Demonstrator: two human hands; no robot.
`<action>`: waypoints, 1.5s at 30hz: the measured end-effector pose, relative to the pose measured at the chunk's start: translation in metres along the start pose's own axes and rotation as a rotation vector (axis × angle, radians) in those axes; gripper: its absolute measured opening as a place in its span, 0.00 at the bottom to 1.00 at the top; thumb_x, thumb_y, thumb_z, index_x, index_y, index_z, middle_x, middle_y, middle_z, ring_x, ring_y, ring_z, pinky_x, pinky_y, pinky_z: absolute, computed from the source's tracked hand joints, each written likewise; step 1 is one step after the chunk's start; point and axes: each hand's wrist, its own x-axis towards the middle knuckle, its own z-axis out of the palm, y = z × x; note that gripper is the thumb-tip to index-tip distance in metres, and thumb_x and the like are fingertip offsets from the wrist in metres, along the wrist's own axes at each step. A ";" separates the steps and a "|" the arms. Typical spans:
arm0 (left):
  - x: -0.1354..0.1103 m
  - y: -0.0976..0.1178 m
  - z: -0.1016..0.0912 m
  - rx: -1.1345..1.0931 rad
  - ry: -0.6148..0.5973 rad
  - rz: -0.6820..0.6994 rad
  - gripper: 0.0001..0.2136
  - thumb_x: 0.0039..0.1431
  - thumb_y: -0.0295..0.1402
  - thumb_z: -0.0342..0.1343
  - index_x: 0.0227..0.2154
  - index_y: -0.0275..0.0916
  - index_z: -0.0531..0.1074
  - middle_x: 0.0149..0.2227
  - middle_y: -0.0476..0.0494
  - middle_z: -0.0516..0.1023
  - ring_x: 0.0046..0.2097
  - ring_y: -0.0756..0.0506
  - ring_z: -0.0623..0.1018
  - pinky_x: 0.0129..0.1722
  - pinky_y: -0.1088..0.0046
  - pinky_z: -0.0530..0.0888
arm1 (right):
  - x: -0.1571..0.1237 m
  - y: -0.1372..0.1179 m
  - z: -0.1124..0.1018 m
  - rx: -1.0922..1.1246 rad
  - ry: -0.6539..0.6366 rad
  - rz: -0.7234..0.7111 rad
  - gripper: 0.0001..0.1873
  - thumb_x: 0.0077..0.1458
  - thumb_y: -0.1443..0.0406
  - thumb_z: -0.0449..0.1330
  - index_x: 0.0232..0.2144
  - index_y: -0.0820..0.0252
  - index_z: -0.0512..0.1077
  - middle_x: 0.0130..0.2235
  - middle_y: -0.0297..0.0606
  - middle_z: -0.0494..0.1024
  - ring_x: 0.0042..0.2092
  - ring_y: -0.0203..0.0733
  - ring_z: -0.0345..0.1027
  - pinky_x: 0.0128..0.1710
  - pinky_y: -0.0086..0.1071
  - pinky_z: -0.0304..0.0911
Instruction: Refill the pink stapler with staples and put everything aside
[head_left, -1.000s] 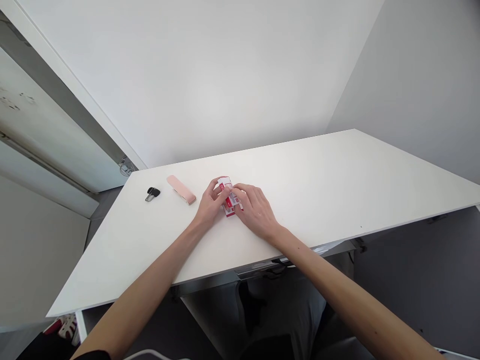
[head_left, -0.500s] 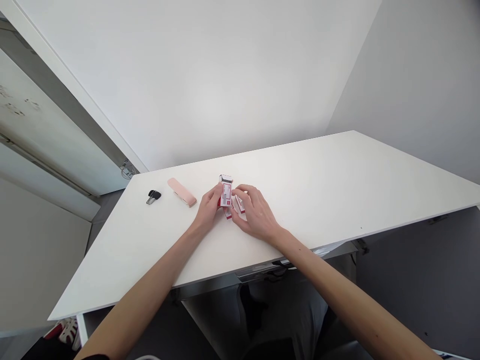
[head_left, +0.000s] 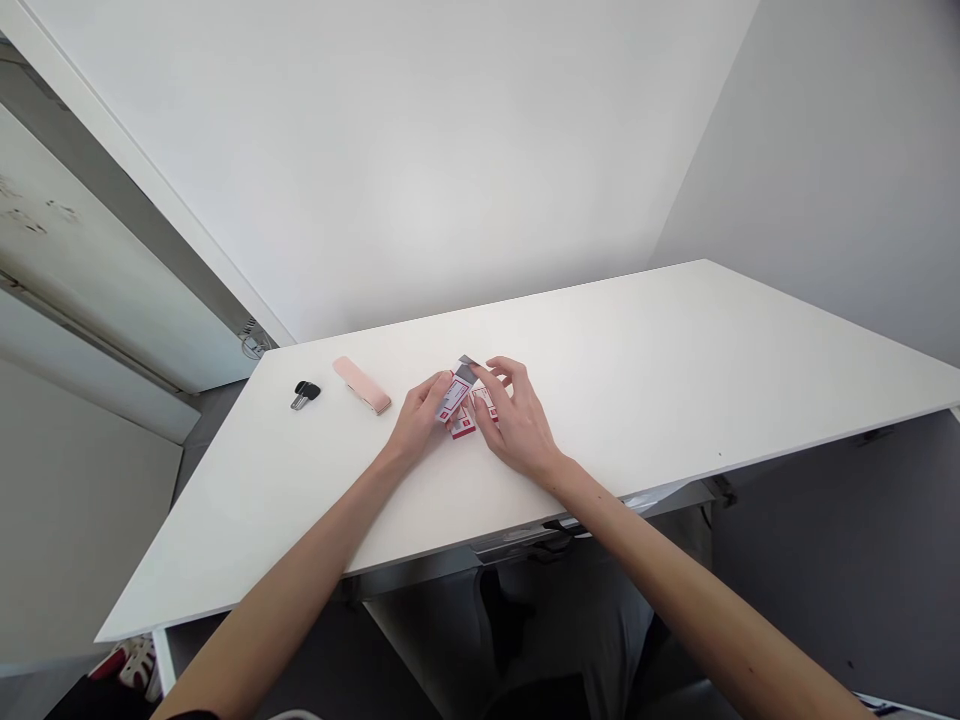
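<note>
My left hand (head_left: 417, 416) is closed round a small white-and-red cardboard box (head_left: 452, 396), tilted so that its grey end points up and to the right. At that end the index finger of my right hand (head_left: 517, 415) touches or nearly touches the box, the fingers spread and curved. Beneath the held box, another white-and-red box (head_left: 463, 427) lies on the table. A further similar box (head_left: 487, 400) lies partly hidden behind my right thumb and fingers.
A pale pink stapler-like object (head_left: 361, 385) lies on the white table (head_left: 637, 370) left of my hands. Farther left is a black key fob with keys (head_left: 305, 394). White walls border the table at the back and right. Shoes (head_left: 135, 662) show on the floor at lower left.
The held box has turned from nearly upright to leaning right, its grey end now showing. My right index finger has moved up to that end.
</note>
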 end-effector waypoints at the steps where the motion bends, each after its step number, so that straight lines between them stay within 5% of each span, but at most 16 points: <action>1: 0.000 0.000 -0.001 -0.012 0.011 -0.002 0.22 0.70 0.56 0.56 0.35 0.40 0.72 0.28 0.49 0.74 0.27 0.49 0.71 0.32 0.69 0.71 | 0.000 0.000 -0.001 0.005 0.013 0.013 0.22 0.74 0.64 0.51 0.66 0.56 0.65 0.60 0.56 0.67 0.54 0.53 0.72 0.50 0.50 0.76; 8: 0.000 0.003 -0.001 -0.007 0.028 -0.021 0.22 0.64 0.57 0.63 0.33 0.41 0.71 0.28 0.50 0.73 0.26 0.51 0.69 0.29 0.72 0.69 | 0.001 0.003 -0.005 0.107 0.036 0.119 0.16 0.74 0.65 0.49 0.59 0.57 0.68 0.57 0.53 0.72 0.50 0.49 0.75 0.49 0.46 0.75; 14: 0.000 0.003 0.000 0.075 0.216 -0.053 0.25 0.65 0.58 0.61 0.27 0.40 0.71 0.26 0.51 0.66 0.26 0.51 0.62 0.25 0.73 0.60 | 0.000 0.004 -0.005 0.195 -0.044 0.240 0.09 0.74 0.61 0.50 0.48 0.55 0.68 0.47 0.43 0.79 0.39 0.42 0.77 0.35 0.36 0.71; 19: 0.000 0.004 -0.001 0.169 0.240 -0.059 0.25 0.64 0.57 0.62 0.24 0.40 0.72 0.23 0.50 0.66 0.26 0.50 0.62 0.27 0.71 0.60 | 0.001 0.001 -0.009 0.295 -0.121 0.426 0.11 0.73 0.54 0.52 0.49 0.52 0.63 0.41 0.36 0.81 0.28 0.37 0.72 0.29 0.33 0.64; 25: 0.000 0.001 -0.001 0.225 0.252 -0.054 0.28 0.60 0.57 0.66 0.18 0.39 0.69 0.20 0.50 0.65 0.25 0.50 0.62 0.27 0.70 0.60 | 0.005 0.002 -0.013 0.428 -0.238 0.479 0.14 0.73 0.51 0.51 0.48 0.51 0.67 0.33 0.32 0.80 0.26 0.39 0.70 0.31 0.34 0.65; 30: 0.001 -0.004 -0.004 0.109 0.217 0.019 0.24 0.62 0.59 0.64 0.39 0.40 0.83 0.25 0.48 0.72 0.25 0.50 0.65 0.26 0.70 0.61 | 0.005 0.004 -0.014 0.561 -0.344 0.513 0.14 0.74 0.53 0.50 0.39 0.51 0.68 0.31 0.32 0.82 0.27 0.40 0.71 0.34 0.35 0.67; 35: 0.003 -0.006 -0.010 -0.113 0.039 -0.012 0.28 0.62 0.57 0.65 0.57 0.43 0.79 0.26 0.52 0.68 0.23 0.54 0.56 0.24 0.72 0.54 | 0.007 0.003 -0.017 0.723 -0.419 0.589 0.12 0.72 0.53 0.54 0.42 0.53 0.69 0.28 0.31 0.82 0.23 0.37 0.69 0.32 0.33 0.67; 39: 0.003 -0.008 -0.011 -0.193 -0.097 -0.050 0.32 0.54 0.56 0.71 0.55 0.39 0.79 0.22 0.57 0.60 0.23 0.54 0.54 0.25 0.73 0.53 | 0.009 0.002 -0.023 0.910 -0.553 0.646 0.17 0.71 0.50 0.55 0.45 0.56 0.71 0.27 0.32 0.82 0.21 0.36 0.71 0.27 0.31 0.62; 45: 0.005 -0.008 -0.008 -0.238 -0.020 -0.077 0.31 0.52 0.56 0.73 0.50 0.38 0.80 0.23 0.57 0.59 0.24 0.54 0.53 0.25 0.72 0.51 | 0.011 0.004 -0.024 0.977 -0.506 0.714 0.15 0.69 0.52 0.57 0.41 0.58 0.72 0.30 0.34 0.83 0.22 0.34 0.72 0.23 0.28 0.56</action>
